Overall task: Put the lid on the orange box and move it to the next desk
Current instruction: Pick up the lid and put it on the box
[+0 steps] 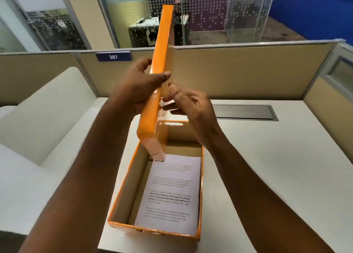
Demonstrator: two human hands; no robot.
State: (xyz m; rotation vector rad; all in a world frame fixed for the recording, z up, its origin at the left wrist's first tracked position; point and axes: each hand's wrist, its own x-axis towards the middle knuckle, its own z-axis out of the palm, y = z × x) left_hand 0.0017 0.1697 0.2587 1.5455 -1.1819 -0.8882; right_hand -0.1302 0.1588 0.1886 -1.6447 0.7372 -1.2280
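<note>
The orange box [122,191] stands open on the white desk [267,176], with a stack of printed paper [170,193] lying flat inside. Above its far end I hold the orange lid [162,48] nearly upright, on edge, its lower corner dipping into the box. My left hand [141,88] grips the lid's orange outer side with the thumb over its edge. My right hand [189,107] pinches the lid's lower edge from the brown inner side.
A grey cable hatch [246,112] is set into the desk at the back right. Beige partition walls [238,71] close the desk at the back and right, with a sign reading 387 [113,56]. A cream sofa [38,119] lies to the left.
</note>
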